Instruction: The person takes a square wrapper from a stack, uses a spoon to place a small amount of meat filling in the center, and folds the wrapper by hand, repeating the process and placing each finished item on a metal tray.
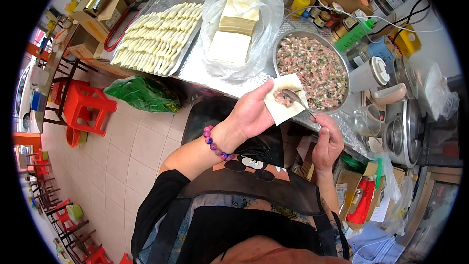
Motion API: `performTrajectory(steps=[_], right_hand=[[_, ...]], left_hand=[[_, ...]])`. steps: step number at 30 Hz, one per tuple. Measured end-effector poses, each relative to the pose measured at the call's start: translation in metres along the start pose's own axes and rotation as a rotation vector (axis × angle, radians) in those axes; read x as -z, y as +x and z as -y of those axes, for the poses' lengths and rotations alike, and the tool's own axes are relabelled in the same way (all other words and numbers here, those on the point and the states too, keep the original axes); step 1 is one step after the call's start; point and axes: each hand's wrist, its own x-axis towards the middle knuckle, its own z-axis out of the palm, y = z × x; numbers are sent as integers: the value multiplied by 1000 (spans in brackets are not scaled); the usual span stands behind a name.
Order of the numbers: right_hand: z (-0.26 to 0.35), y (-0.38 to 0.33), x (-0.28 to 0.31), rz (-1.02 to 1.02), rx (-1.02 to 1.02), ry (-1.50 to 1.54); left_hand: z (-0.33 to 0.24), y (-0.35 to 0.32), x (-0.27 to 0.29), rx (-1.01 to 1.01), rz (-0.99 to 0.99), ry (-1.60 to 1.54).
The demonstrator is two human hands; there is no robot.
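Observation:
On the palm and fingers of my left hand [251, 111] lies a square dough wrapper [282, 114], held near the table's front edge. A small lump of minced filling [283, 99] sits on the wrapper. My right hand [326, 142] grips the handle of a metal spoon [293, 96], whose bowl presses against the filling. Just beyond is a round metal bowl [348, 85] full of minced meat with green bits. A stack of square wrappers [230, 46] rests in an opened clear plastic bag [268, 5]. Rows of folded dumplings [159, 36] fill a metal tray at the left.
Jars, a green bottle [355, 35] and a white lidded cup [370, 74] crowd the table right of the bowl. A green bag [141, 94] and a red stool [88, 105] stand on the floor to the left. An open box [359, 195] is at my right.

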Motion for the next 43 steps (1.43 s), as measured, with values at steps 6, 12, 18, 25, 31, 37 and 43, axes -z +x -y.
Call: performTrajectory(steps=[6, 12, 18, 25, 31, 37, 43], right_hand=[[-6, 2, 3, -187, -24, 9], [-22, 21, 7, 92, 143, -646], [-28, 20, 5, 127, 145, -621], [-7, 18, -13, 84, 370, -610], [9, 18, -22, 223, 478, -533], [6, 27, -23, 58, 386, -441], [0, 26, -24, -13, 345, -498]], left_hand=[[-5, -2, -1, 4, -10, 15], [-7, -3, 0, -10, 42, -40], [-5, -10, -4, 32, 108, -24], [9, -13, -6, 51, 78, 11], [17, -15, -5, 85, 88, 17], [25, -19, 3, 37, 290, 131], [35, -16, 13, 96, 70, 185]])
